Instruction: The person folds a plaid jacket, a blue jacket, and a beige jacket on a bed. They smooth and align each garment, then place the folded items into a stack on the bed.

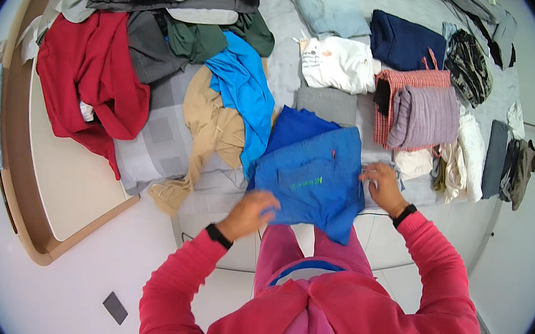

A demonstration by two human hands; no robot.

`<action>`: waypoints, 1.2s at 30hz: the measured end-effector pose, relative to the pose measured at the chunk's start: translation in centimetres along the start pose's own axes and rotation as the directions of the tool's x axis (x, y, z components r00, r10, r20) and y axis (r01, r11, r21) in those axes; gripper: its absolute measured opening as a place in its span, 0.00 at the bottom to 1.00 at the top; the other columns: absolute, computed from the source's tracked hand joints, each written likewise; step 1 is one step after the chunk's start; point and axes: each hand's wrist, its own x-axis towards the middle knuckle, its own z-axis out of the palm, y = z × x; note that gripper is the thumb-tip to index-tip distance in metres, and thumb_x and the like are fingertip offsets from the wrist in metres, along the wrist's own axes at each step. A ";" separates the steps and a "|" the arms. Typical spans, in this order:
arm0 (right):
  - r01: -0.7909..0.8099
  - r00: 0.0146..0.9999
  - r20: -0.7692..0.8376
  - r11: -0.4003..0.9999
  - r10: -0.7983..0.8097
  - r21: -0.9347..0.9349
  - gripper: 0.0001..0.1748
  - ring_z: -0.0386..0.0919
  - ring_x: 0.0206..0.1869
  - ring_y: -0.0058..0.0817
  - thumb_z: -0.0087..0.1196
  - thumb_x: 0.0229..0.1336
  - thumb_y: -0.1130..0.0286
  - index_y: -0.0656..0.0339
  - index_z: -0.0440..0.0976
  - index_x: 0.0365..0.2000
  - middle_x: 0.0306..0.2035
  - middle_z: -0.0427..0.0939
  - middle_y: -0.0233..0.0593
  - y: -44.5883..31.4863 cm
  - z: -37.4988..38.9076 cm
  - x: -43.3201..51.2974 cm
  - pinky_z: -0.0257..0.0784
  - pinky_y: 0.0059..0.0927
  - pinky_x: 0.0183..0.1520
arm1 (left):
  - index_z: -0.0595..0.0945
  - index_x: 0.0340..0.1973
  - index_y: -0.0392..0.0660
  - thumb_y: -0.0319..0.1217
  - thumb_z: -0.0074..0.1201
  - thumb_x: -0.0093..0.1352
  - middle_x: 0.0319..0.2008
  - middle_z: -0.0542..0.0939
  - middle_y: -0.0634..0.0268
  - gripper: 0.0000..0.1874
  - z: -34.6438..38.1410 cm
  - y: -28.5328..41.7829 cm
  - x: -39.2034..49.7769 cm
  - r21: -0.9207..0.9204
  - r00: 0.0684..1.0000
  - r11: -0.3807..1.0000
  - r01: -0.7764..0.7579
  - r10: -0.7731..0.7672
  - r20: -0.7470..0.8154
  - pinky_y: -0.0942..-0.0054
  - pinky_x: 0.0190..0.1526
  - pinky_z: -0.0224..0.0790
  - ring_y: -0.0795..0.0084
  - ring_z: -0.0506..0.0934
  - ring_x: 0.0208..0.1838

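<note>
A blue garment point(311, 172) with small green lettering lies partly folded at the bed's near edge, its lower part hanging over in front of my legs. My left hand point(253, 212), slightly blurred, is at its lower left edge, with fingers apart. Just off its right edge is my right hand point(383, 182), fingers spread and holding nothing. Beyond the blue garment lies a folded grey cloth point(326, 104). A bright blue garment point(246, 90) and a beige garment point(212, 126) lie loosely to its left.
Left on the bed are a crumpled red garment point(90, 72) and a grey and dark green heap. Right stand folded piles: a white printed shirt point(338, 64), navy cloth point(405, 41), light blue jeans point(332, 11), and mauve cloth point(424, 116) on red checked cloth. A wooden-edged headboard point(23, 179) curves along the left.
</note>
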 end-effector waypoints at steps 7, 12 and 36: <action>0.152 0.984 -0.076 0.980 -0.163 -0.131 0.26 0.68 0.53 0.41 0.63 0.41 0.70 0.54 0.71 0.47 0.46 0.72 0.42 -3.3 1.4 8.7 0.57 0.43 0.59 | 0.72 0.52 0.38 0.40 0.68 0.52 0.51 0.73 0.49 0.36 -1.4 -3.7 9.5 -0.101 0.909 0.952 0.287 -0.304 -0.283 0.63 0.56 0.61 0.54 0.69 0.55; 0.060 0.956 0.289 0.945 0.037 -0.321 0.33 0.69 0.52 0.39 0.68 0.37 0.63 0.52 0.70 0.49 0.43 0.73 0.39 -3.6 2.0 11.1 0.56 0.41 0.60 | 0.72 0.52 0.39 0.49 0.71 0.47 0.51 0.72 0.49 0.42 -1.7 -4.0 10.9 0.055 0.885 0.883 0.466 -0.466 -0.017 0.63 0.54 0.62 0.53 0.69 0.55; 0.221 0.975 0.006 0.972 -0.221 -0.081 0.23 0.71 0.40 0.43 0.53 0.37 0.82 0.55 0.74 0.40 0.33 0.69 0.42 -5.7 -6.5 6.4 0.69 0.37 0.41 | 0.72 0.38 0.45 0.22 0.63 0.46 0.33 0.70 0.58 0.24 -4.9 5.1 10.1 0.495 0.898 0.866 -0.074 0.274 -0.344 0.61 0.40 0.59 0.55 0.69 0.41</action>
